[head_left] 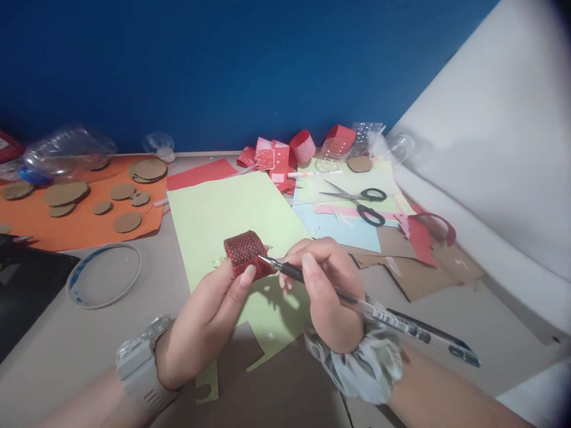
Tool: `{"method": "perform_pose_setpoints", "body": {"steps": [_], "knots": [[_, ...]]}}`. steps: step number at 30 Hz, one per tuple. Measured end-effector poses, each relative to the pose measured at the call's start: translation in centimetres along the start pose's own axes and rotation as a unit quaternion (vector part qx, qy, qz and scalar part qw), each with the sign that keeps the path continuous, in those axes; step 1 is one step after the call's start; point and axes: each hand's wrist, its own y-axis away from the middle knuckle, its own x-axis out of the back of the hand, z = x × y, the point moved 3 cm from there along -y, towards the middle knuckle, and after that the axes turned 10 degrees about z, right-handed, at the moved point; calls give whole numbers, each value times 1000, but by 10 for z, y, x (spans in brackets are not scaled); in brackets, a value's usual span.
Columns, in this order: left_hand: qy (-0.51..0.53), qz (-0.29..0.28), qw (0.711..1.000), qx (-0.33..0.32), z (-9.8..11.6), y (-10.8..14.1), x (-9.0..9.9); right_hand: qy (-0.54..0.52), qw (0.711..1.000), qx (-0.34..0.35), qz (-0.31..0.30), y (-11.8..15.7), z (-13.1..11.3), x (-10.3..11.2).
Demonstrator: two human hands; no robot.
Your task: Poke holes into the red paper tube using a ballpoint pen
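Observation:
My left hand (pixel 214 315) holds a small red paper roll (pixel 244 252) covered in a dark dotted pattern, with the thumb on its near side. In my right hand (pixel 328 285) a clear-barrelled pen (pixel 392 320) is gripped near its black grip section, and its metal tip meets or nearly meets the roll's surface. Beneath both hands lies a light green paper sheet (pixel 223 208), its near edge cut unevenly. Shadows of the hands fall across this sheet.
Black-handled scissors (pixel 357 199) lie at the right on coloured paper. Cardboard discs (pixel 66 194) rest on an orange sheet (pixel 147 223) at the left, near a plastic bottle (pixel 66 151). A tape ring (pixel 104 275) lies closer. Red paper pieces (pixel 279 157) stand by the blue wall (pixel 250 71).

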Motion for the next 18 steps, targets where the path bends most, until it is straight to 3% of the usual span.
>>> {"method": "perform_pose_setpoints", "body": {"steps": [5,12,18], "knots": [[4,1,1000,-8,2,-3,0,-39,999,-21,18,0,2,0],[-69,19,997,-12,4,-4,2,85,995,18,-57,3,-7,1],[-117,23,993,-24,4,-3,2,114,989,50,-83,0,-9,-1]]}}
